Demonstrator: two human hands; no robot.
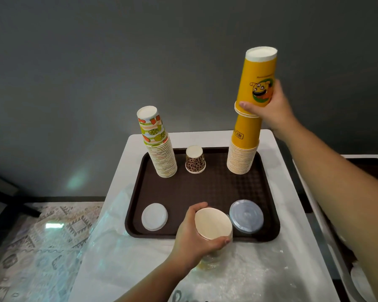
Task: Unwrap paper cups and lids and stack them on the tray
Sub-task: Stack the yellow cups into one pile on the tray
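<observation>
We grip few inverted yellow cups (258, 83) in right hand (268, 110), over yellow stack (242, 153) at tray (205, 188) far right. Left hand (194, 238) curls round open cup (213, 223) at tray near edge. Fruit-print stack (159, 144) far left; lids (154, 216) on tray, on worktop (292, 214).

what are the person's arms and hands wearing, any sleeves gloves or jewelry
Nothing visible. The left hand and right hand are bare, with no gloves, rings, watch or bracelet showing. Both forearms are bare as far as the frame shows, with no sleeve in view.
</observation>
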